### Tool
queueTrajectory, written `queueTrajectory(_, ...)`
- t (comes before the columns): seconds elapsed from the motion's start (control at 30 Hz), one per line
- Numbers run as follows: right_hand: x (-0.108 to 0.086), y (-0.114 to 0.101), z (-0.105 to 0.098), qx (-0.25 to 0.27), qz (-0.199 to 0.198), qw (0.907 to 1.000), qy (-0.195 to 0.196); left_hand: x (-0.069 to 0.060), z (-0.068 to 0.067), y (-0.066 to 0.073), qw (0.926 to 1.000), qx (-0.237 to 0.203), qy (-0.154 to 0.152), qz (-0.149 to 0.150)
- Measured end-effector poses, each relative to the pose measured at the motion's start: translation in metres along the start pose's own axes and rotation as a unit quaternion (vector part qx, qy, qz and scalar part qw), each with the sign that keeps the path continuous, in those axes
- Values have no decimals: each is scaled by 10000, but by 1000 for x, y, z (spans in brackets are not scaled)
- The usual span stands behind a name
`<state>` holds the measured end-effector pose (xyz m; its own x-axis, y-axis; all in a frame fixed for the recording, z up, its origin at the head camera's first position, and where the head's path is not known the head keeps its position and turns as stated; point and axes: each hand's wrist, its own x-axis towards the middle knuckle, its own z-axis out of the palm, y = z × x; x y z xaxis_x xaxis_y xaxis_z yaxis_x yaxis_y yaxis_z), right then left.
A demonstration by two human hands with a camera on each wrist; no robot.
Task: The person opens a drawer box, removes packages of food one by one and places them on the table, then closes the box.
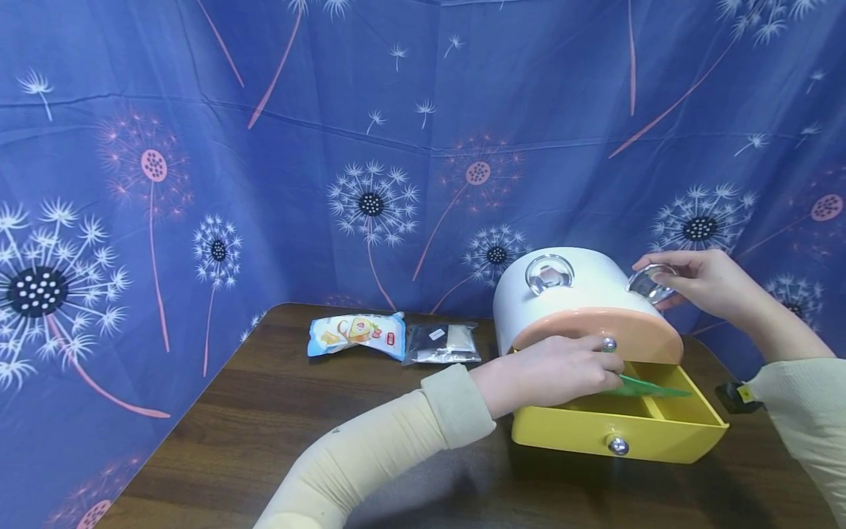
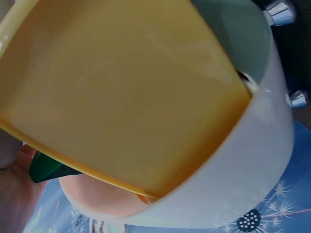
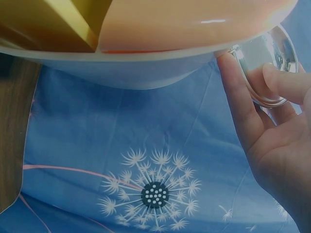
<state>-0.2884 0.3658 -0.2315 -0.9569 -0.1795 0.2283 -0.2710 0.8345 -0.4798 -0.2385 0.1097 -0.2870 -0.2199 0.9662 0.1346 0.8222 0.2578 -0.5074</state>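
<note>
A white rounded box point(image 1: 512, 301) with a peach upper front point(image 1: 568, 323) stands at the right of the table, its yellow drawer point(image 1: 562, 433) pulled out. Over the drawer, the left hand point(image 1: 562, 371) pinches a flat green object point(image 1: 651, 387); in the left wrist view part of the green thing point(image 2: 48, 169) shows beside that hand point(image 2: 19, 194). The right hand point(image 1: 717, 286) grips a shiny round silver piece point(image 1: 651, 283) at the box's upper right, thumb on its face; the right wrist view shows this hand point(image 3: 286, 131) around the silver piece point(image 3: 257, 58).
A second silver round piece point(image 1: 550, 274) sits on the box's upper left. Left of the box lie a blue-and-white snack packet point(image 1: 357, 334) and a clear bag with dark contents point(image 1: 439, 343). A black-and-yellow object point(image 1: 736, 397) lies right of the drawer. Patterned blue cloth hangs behind.
</note>
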Motion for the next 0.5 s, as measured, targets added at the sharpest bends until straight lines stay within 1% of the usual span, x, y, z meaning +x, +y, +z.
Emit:
queueTrajectory(0.17,0,-1,-1,-18,8,10000,-28,-1,-6,2,9999,-92,39,40)
queueTrajectory(0.33,1,0,-1,-18,-43,10000,22,-2,-11,3,9996,-254,-20,79)
queueTrajectory(0.5,0,0,0,-8,-25,10000,16,-3,-13,4,9988,-484,-75,-19)
